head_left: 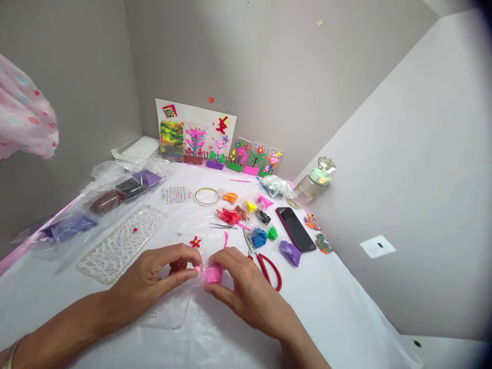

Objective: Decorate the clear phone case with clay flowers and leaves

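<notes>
Between thumb and fingers, my left hand (pixel 165 271) pinches a small bit of pink clay (pixel 197 268). My right hand (pixel 246 287) grips a larger pink clay lump (pixel 213 273) in clear plastic wrap, close beside it. Under and in front of my left hand lies a clear phone case (pixel 169 312), partly hidden by the hand. A red flower with a yellow centre (pixel 195 241) sits near the case's upper end. To the left is a white patterned case (pixel 123 246) with a small red dot (pixel 135 229) on it.
Red-handled scissors (pixel 269 271) lie right of my right hand. Beyond are tweezers (pixel 223 226), wrapped clay in blue (pixel 258 237) and purple (pixel 290 253), and a phone (pixel 295 229). Decorated cases (pixel 196 143) lean at the back wall; a bottle (pixel 313 184) stands right, bagged clay (pixel 107 201) lies left.
</notes>
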`<state>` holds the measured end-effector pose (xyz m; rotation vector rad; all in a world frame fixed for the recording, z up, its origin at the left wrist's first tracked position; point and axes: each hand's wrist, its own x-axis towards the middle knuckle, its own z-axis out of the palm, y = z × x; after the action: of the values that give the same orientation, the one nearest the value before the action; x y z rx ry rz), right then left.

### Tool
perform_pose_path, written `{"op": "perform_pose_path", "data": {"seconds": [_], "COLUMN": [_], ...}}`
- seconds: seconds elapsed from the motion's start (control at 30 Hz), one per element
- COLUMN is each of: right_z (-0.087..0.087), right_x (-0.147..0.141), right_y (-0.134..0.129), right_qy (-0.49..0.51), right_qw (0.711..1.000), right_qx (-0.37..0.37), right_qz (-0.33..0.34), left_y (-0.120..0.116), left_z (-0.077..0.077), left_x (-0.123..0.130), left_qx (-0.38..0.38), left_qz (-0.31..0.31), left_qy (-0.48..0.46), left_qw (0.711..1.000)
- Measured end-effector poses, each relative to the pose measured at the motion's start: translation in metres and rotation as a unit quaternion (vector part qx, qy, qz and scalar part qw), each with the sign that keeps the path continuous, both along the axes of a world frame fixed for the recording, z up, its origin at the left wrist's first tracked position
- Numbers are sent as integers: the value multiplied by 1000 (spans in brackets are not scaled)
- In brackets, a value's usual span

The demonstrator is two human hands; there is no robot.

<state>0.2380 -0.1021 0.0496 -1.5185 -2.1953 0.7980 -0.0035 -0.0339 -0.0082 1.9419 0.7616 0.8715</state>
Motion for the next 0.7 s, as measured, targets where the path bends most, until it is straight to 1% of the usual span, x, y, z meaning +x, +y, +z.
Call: {"op": "perform_pose_path", "data": {"seconds": [0.13, 0.27, 0.33, 0.4, 0.47, 0.53, 0.6, 0.7], "right_z": [-3, -5, -5, -5, -5, -6, -6, -4], "right_x": [-4, -4, -4, -2, 0, 3, 8, 13], "right_y": [0, 1, 1, 1, 2, 2, 2, 2], "right_qy": [28, 25, 18, 8, -14, -58, -108, -133], "right_qw": [1000, 1000, 999, 999, 999, 998, 994, 991], "right_qx": [-7, -9, -13, -17, -18, -17, -15, -30], "right_qz": [1, -16, -27, -39, -40, -24, -5, 13], "left_y": [1, 6, 7, 5, 4, 4, 8, 15], "left_z": [-4, 3, 6, 8, 6, 4, 4, 9], "left_x": [-1, -1, -1, -1, -2, -4, -8, -17], "left_qx": [89, 185, 213, 209, 178, 139, 104, 63], "left_qz": [-1, -41, -61, -79, -98, -98, -69, 29], "left_qy": [-14, -11, -2, 19, 41, 43, 20, -24], "left_qw": [996, 982, 975, 975, 978, 984, 992, 997]}}
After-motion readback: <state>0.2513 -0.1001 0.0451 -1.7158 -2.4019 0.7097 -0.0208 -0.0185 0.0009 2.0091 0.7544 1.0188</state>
